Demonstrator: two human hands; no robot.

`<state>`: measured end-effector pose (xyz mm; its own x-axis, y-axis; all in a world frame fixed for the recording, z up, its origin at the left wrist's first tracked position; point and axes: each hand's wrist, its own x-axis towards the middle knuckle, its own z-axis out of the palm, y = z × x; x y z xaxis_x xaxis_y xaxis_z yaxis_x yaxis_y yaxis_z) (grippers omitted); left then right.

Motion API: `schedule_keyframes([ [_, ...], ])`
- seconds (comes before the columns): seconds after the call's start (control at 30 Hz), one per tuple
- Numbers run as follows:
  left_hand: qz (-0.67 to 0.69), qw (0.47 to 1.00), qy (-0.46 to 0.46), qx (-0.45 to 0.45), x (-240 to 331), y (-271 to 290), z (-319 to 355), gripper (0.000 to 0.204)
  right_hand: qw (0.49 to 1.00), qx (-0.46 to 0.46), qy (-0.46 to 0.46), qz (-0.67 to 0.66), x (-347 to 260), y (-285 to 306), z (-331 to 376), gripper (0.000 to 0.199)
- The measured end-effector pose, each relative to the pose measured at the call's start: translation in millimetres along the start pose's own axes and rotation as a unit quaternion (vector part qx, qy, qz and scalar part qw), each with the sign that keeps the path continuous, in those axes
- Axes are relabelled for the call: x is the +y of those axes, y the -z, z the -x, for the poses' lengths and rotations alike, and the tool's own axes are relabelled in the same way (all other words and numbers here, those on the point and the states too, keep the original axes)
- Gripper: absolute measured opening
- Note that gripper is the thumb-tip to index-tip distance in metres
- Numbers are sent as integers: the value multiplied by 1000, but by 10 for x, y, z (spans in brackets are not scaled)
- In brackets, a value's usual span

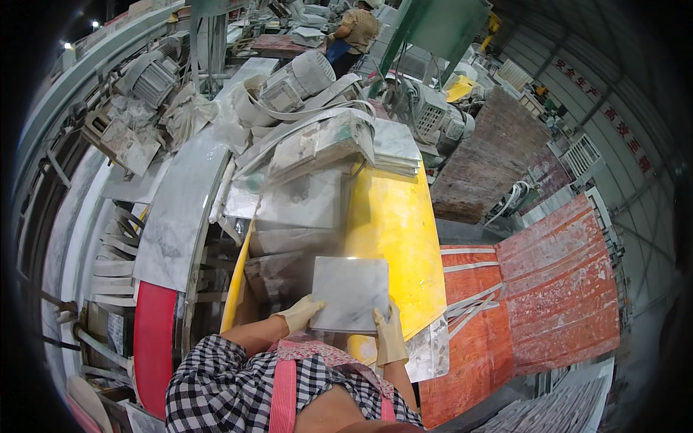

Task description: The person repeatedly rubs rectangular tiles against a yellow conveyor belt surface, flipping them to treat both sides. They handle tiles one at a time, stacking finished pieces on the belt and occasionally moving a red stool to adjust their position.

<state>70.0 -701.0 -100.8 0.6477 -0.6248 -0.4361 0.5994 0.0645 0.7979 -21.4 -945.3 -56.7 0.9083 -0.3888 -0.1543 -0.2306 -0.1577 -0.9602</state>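
Note:
A square grey-white marble tile (351, 292) is held flat in front of my body, between both gloved hands. My left hand (303, 312), in a pale rubber glove, grips the tile's lower left edge. My right hand (390, 333), gloved alike, closes on the lower right corner with its thumb on top. Beneath and to the right of the tile lies a yellow sheet (395, 238). A dusty machine housing (317, 148) stands beyond the tile, with a grey slab (299, 200) below it.
A stack of tiles (395, 148) rests at the yellow sheet's far end. Left runs a conveyor with a long marble slab (177, 216) and a red belt (154, 339). Orange boards (469, 325) with loose straps stand right. Another person (355, 32) works far back beside a green panel (444, 32).

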Motion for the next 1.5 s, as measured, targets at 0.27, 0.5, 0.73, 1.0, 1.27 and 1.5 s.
schedule_keyframes([
  [0.27,-11,1000,-3,10,-39,10,-36,46,999,0,20,47,72,22,-12,63],
  [0.5,1,1000,16,25,-1,-9,9,44,997,21,28,73,156,2,-65,64],
  [0.73,4,1000,5,-11,-19,15,-6,49,999,13,-1,36,40,-1,-8,61],
  [1.0,-49,999,14,2,78,-23,82,51,999,14,10,29,134,-6,-47,64],
  [1.27,-17,1000,20,7,-137,105,-108,44,999,-1,8,46,-28,21,70,68],
  [1.5,66,997,-27,-11,-190,133,-139,57,994,33,28,102,42,-13,22,66],
])
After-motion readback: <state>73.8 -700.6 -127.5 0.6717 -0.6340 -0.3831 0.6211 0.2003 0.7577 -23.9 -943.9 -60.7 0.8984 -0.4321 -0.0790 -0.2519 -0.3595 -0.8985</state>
